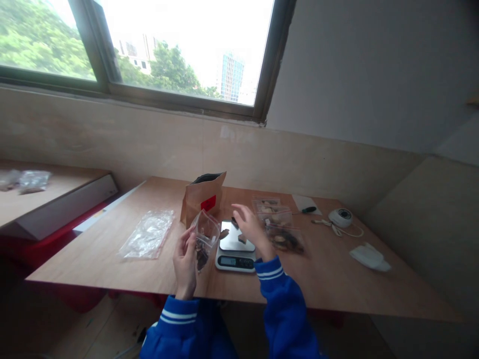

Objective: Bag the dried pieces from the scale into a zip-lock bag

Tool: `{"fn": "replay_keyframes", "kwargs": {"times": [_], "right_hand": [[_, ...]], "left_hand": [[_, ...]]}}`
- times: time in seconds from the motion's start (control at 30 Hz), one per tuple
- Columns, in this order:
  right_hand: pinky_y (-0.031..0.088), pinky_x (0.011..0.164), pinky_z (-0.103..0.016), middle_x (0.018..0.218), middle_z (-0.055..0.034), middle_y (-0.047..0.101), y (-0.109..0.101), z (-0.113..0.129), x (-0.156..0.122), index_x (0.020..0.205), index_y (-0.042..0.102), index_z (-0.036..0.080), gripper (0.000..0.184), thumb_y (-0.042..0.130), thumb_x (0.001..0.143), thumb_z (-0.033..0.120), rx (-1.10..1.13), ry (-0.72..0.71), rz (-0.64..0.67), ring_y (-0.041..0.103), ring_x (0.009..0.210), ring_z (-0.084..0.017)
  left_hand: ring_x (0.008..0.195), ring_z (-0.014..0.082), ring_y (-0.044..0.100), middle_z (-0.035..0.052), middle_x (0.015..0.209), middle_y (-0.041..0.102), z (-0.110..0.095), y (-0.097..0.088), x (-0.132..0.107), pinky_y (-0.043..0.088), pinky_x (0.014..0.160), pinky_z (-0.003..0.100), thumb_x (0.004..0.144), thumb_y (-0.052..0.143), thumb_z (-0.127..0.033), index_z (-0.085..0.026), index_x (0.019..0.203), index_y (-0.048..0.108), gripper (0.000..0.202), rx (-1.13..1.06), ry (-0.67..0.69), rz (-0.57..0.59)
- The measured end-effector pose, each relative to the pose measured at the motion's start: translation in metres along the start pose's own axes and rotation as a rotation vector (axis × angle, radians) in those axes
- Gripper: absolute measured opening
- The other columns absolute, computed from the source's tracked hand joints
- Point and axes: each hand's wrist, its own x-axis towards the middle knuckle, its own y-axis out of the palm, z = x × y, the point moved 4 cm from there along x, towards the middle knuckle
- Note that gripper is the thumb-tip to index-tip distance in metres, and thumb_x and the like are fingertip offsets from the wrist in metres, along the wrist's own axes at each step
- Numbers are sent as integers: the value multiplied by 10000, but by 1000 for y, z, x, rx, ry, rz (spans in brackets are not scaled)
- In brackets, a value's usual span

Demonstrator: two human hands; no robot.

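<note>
Clear plastic bag (205, 238) pinched upright in left hand (184, 264) | right hand (250, 227) spread loosely over scale (235, 248), just right of bag | dark pieces on scale pan nearer right hand

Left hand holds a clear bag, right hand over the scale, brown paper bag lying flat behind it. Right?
Not quite. In the head view the brown paper bag stands upright with its top open, not flat. The rest holds: the left hand holds the clear bag, and the right hand is over the scale.
</note>
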Motion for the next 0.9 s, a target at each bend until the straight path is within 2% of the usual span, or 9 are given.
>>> {"fn": "replay_keyframes", "kwargs": {"times": [0.07,0.13,0.2,0.27,0.37,0.47,0.63,0.8,0.9], "right_hand": [[272,1118,-464,1462,-121,431,2,-31,-2,1320,530,224,473,536,874,379,-170,41,52,340,1381,-260],[224,1134,-492,1544,-126,288,14,-57,-6,1421,409,227,607,557,865,423,-257,54,184,207,1440,-280],[194,1138,-499,1553,-135,265,26,-75,-10,1460,340,208,654,530,885,455,-320,31,282,161,1452,-287],[181,1130,-513,1521,-139,334,33,-84,-12,1442,373,197,607,505,906,449,-390,-5,300,203,1434,-297],[232,1074,-545,1417,-114,478,30,-87,-13,1303,543,243,422,505,917,407,-484,-39,208,341,1336,-319],[324,997,-487,1223,-107,594,24,-88,-13,1106,658,240,252,532,907,329,-487,-64,116,477,1158,-282],[427,840,-328,977,-79,591,22,-87,-15,927,682,183,183,526,894,272,-222,-63,50,574,910,-202],[440,778,-315,884,-52,579,16,-86,-15,782,675,192,162,565,838,297,-77,-6,-82,567,779,-187],[457,729,-308,834,-60,599,10,-87,-9,765,664,178,234,566,825,382,11,43,-189,560,741,-185]], "left_hand": [[944,158,657,62,1106,680,3,-1,1,524,797,268,797,640,-444,-203,1126,630,408,-37,-23,6],[950,147,653,52,1113,677,5,-1,0,521,793,253,798,638,-440,-214,1111,635,387,-66,-43,15],[940,144,653,50,1105,679,5,0,-2,524,780,249,797,640,-437,-216,1107,636,381,-80,-59,23],[936,148,652,54,1102,680,4,1,-4,528,766,251,795,642,-439,-211,1110,635,388,-88,-75,33],[982,160,643,65,1133,670,2,0,-5,524,791,257,798,639,-440,-202,1110,636,393,-95,-83,44],[994,162,641,72,1154,662,0,-2,-4,521,792,251,802,635,-440,-199,1115,632,395,-91,-92,55],[930,152,654,67,1130,667,-1,-5,-3,527,747,247,795,639,-455,-208,1114,633,404,-72,-97,62],[894,139,655,62,1110,670,-2,-5,-5,523,743,243,778,661,-451,-201,1083,645,394,-91,-105,68],[857,124,649,51,1057,677,-2,-3,-6,514,720,223,773,666,-448,-199,1074,647,391,-112,-128,77]]}}
